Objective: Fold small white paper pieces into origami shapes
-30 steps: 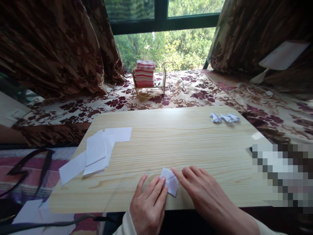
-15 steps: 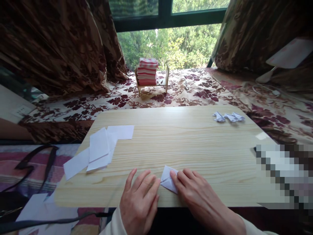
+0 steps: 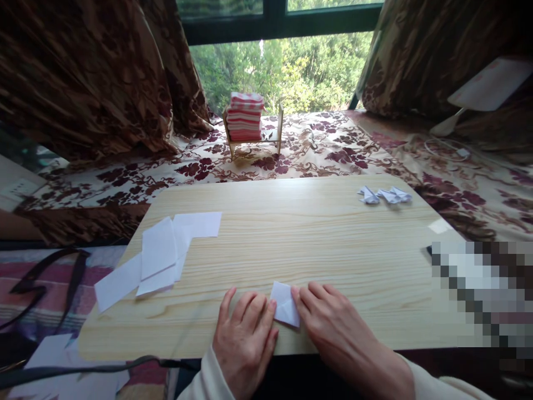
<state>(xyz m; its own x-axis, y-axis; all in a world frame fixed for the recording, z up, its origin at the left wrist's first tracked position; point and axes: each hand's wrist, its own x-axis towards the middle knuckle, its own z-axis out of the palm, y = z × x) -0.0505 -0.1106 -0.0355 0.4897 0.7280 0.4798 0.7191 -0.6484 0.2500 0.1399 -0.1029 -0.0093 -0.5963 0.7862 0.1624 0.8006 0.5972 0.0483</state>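
Observation:
A small folded piece of white paper (image 3: 285, 305) lies near the front edge of the wooden table (image 3: 258, 239), with a crease across its middle. The index fingertip of my left hand (image 3: 245, 333) presses on its left edge; the other fingers are slightly bent and a little apart. At the right edge, my right hand (image 3: 328, 316) has its fingers curled together and holds the paper, its thumb tip on the edge. Several loose white sheets (image 3: 160, 250) overlap on the table's left side. At the far right corner sit several folded paper figures (image 3: 387, 195).
A small wooden stand with folded red-and-white cloths (image 3: 245, 116) is on the flowered window seat. A white lamp (image 3: 489, 89) stands at the right. More paper (image 3: 54, 366) lies below the table at the left. A pixelated patch covers the table's right edge.
The folded paper has changed from a pointed, diamond-like lie to a squarer shape with its face showing. My right thumb has slid from its top to the right edge. The view has shifted slightly.

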